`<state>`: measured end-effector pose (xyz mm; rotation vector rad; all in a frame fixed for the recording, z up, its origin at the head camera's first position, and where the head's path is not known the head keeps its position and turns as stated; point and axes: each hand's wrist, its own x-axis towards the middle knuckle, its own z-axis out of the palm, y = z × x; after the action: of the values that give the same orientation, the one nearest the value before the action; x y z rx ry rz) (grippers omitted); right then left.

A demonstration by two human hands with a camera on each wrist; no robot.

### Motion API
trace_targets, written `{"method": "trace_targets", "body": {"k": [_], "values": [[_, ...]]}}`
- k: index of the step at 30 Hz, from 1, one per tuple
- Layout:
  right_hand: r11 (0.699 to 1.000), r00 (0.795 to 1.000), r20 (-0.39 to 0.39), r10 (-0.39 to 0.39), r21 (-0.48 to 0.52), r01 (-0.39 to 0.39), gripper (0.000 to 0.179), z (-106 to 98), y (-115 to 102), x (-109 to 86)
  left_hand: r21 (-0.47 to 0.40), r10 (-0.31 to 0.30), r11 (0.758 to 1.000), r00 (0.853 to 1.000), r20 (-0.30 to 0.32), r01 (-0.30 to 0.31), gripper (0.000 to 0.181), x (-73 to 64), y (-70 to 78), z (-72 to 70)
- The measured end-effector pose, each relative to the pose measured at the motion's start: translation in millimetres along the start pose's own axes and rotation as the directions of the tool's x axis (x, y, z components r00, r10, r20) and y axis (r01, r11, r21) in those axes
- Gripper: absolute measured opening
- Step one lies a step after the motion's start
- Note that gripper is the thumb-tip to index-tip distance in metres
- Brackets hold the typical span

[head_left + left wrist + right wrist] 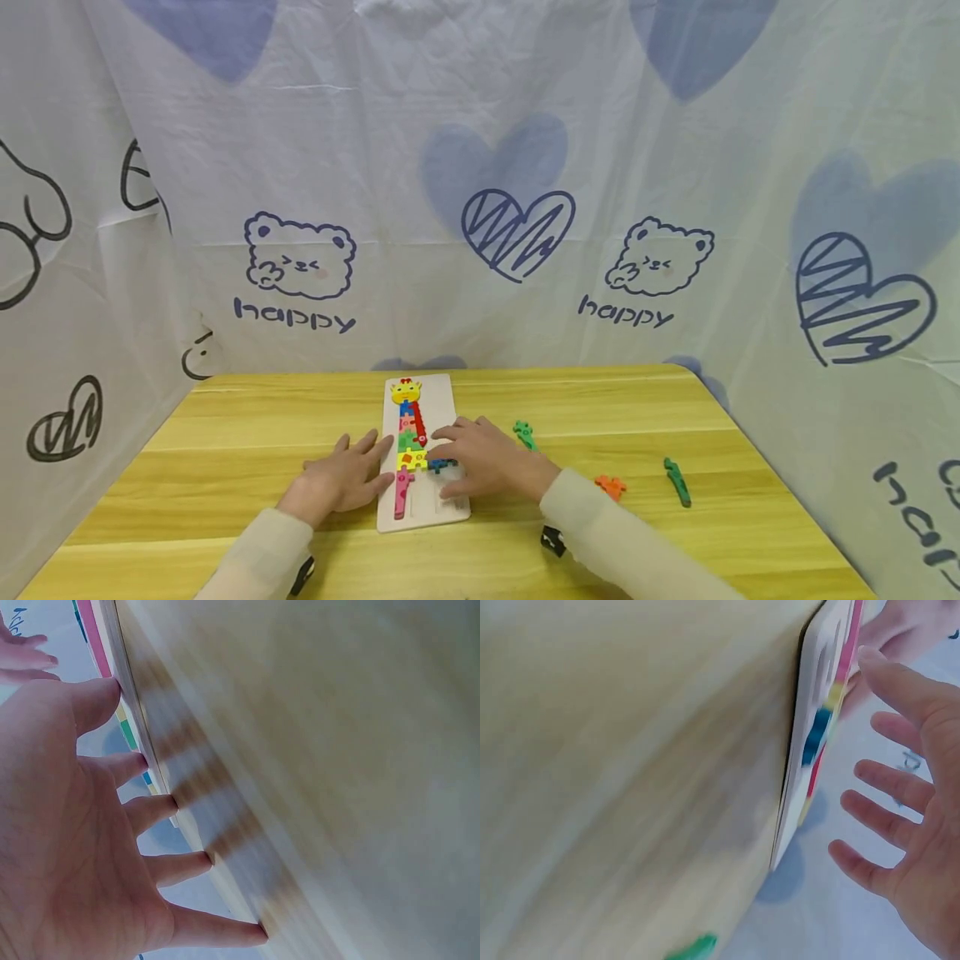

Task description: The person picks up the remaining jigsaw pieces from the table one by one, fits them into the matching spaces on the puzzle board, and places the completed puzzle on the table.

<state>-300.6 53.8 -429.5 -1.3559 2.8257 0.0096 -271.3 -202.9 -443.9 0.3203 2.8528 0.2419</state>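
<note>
Fairly bright, even light fills the head view: the table (247,417) looks warm yellow from its far edge to its side edges, and the cloth (405,167) behind it is cooler and greyer, with soft crease shading. Printed lines there are crisp, though those toward the frame's right side look stretched.

The 2 wrist views are hazier and paler. In the left, the left hand (90,817) is fairly clear, beside soft brown, shadow-like bands near the surface's edge; the wood beyond smears out of focus. In the right, the board (791,825) and green piece (694,949) are blurred, and a pale diagonal sheen crosses the surface.
</note>
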Motion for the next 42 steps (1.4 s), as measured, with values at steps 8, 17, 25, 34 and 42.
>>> {"method": "trace_targets", "body": {"k": [8,17,25,34,42], "values": [[1.0,0.999,-0.024,0.026,0.018,-0.026,0.056,-8,38,-27.8,0.0,-0.001,1.0,1.0,-0.008,0.001,0.067,-0.4,-0.4,1.3],[1.0,0.999,-0.03,0.021,-0.003,-0.021,0.06,-6,75,-52.4,0.012,-0.003,1.0,1.0,-0.008,0.004,0.067,-0.3,0.2,0.0],[1.0,1.0,0.002,0.023,-0.003,-0.023,0.058,4,94,-60.3,0.009,-0.005,1.0,1.0,-0.006,0.005,0.068,-0.6,1.2,-0.2],[0.998,0.998,0.03,0.056,0.037,-0.057,0.055,12,108,-63.0,0.007,0.0,1.0,1.0,-0.011,0.0,0.068,-1.7,1.3,0.1],[0.995,0.995,0.066,0.081,0.054,-0.085,0.051,12,110,-60.9,-0.003,-0.001,1.0,1.0,-0.013,0.001,0.067,-1.4,0.3,0.6]]}}
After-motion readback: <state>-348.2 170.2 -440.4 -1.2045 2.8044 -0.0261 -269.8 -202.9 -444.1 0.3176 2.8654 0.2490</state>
